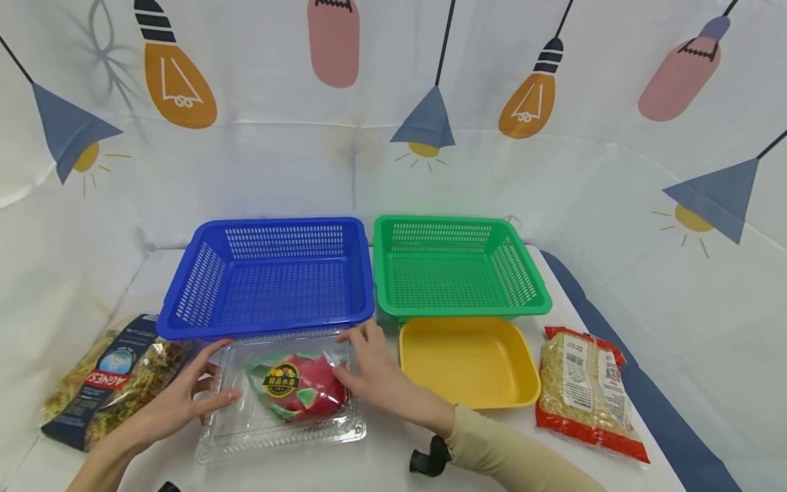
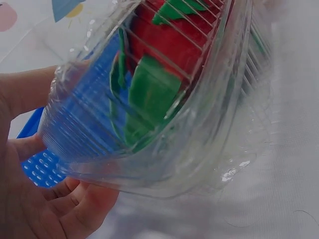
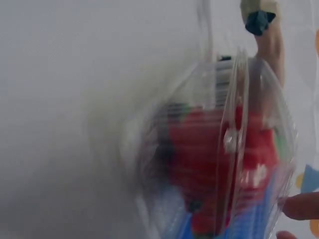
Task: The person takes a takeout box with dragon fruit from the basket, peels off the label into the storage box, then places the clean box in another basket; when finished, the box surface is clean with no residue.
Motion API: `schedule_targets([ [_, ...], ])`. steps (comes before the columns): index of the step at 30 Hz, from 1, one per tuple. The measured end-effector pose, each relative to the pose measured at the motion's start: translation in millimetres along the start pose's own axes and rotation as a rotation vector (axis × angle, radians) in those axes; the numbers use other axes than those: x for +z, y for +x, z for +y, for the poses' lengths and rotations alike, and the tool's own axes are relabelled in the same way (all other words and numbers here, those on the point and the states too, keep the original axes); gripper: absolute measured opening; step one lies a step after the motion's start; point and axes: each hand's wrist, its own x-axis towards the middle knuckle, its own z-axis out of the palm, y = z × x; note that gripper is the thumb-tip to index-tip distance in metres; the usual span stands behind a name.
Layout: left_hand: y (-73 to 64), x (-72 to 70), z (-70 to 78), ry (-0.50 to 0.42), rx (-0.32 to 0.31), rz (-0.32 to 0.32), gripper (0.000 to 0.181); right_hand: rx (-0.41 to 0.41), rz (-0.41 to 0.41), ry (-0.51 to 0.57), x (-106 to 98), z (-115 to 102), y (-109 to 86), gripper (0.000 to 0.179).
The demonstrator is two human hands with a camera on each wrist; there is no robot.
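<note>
A clear plastic clamshell box (image 1: 230, 420) with a red and green dragon fruit (image 1: 326, 386) inside lies in front of the blue basket (image 1: 264, 331). A round black and gold sticker (image 1: 281, 380) is on its lid. My left hand (image 1: 178, 403) holds the box's left side, thumb over the lid; in the left wrist view its fingers wrap the box's edge. At the far right corner, my right hand (image 1: 384, 372) grips the box with thumb and fingers spread over the edge. The right wrist view is blurred, with fingertips (image 3: 301, 205) right at the plastic.
Behind on the right stands a green basket (image 1: 461, 311), with a yellow tray (image 1: 470, 403) before it. A bag of pasta (image 1: 111, 383) lies at the left, overlapping the blue basket's corner. A red-edged bag (image 1: 584, 393) lies at the right table edge. A printed curtain hangs behind.
</note>
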Motion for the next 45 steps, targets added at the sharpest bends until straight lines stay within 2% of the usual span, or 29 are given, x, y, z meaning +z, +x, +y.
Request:
schedule_targets([
  [2,0.6,0.1,0.6,-0.004,-0.018,-0.011,0.087,-0.036,-0.050,0.001,3,-6,0.4,0.033],
  [5,0.8,0.2,0.4,-0.007,-0.035,-0.019,0.088,-0.047,-0.167,0.008,6,-16,2.5,0.031],
  [8,0.3,0.0,-0.6,-0.009,-0.030,-0.020,0.088,-0.068,-0.252,-0.044,8,-25,7.6,0.032],
  [13,-0.3,1.2,-1.6,-0.008,0.006,-0.002,0.086,-0.092,-0.316,-0.115,10,-38,21.7,0.034],
  [17,-0.6,2.2,-2.0,-0.007,0.005,0.001,0.086,-0.091,-0.343,-0.160,12,-46,32.6,0.030],
  [22,-1.7,1.2,-2.2,0.001,-0.017,-0.007,0.087,-0.048,-0.367,-0.093,17,-52,43.6,0.022],
  [27,-1.4,0.8,-1.4,0.002,-0.029,-0.018,0.088,0.005,-0.344,-0.042,20,-52,48.2,0.014],
  [34,1.0,2.9,-0.7,0.007,-0.019,-0.010,0.089,0.007,-0.291,-0.058,23,-49,49.3,0.009],
  [45,-0.7,1.2,-1.4,0.003,-0.036,-0.009,0.088,-0.007,-0.261,0.023,22,-44,44.5,0.011],
])
